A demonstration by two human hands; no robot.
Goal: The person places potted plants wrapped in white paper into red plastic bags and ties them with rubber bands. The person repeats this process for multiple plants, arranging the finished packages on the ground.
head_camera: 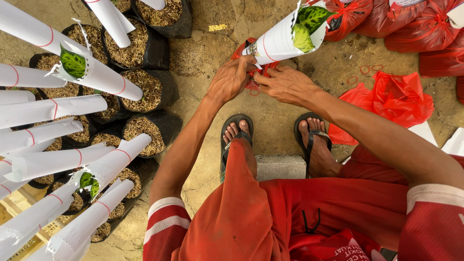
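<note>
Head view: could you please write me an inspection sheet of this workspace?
Surface: bare dirt ground, a concrete block between the feet.
Job's things: paper-wrapped plant with green spotted leaves, its base in a red bag.
Clutter: loose red bag, rubber bands on the ground.
Grippers: left hand and right hand both at the wrap's base; grip hidden.
Cables: nothing seen.
Surroundings: wrapped plants in black pots on the left, filled red bags top right.
</note>
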